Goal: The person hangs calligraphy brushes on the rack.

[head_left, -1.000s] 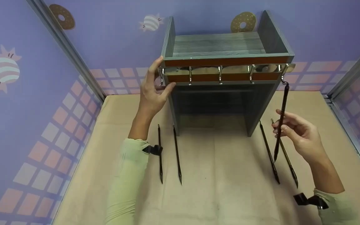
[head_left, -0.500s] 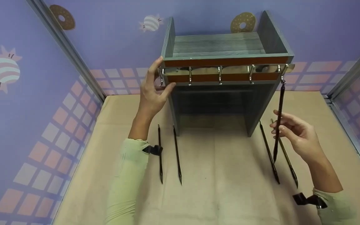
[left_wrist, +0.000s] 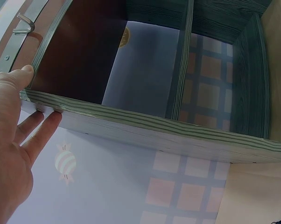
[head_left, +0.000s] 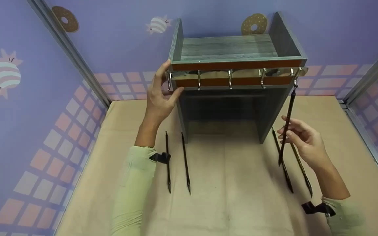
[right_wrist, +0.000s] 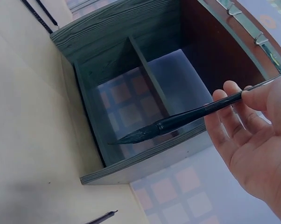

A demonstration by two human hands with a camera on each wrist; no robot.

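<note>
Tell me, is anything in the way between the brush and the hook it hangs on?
No. The brush already hangs from the rightmost hook, and the right hand pinches its shaft. Nothing visible sits between them.

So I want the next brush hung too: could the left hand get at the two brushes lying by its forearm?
Probably yes. The left hand only rests on the shelf, and both brushes lie uncovered on the table beside it.
</note>
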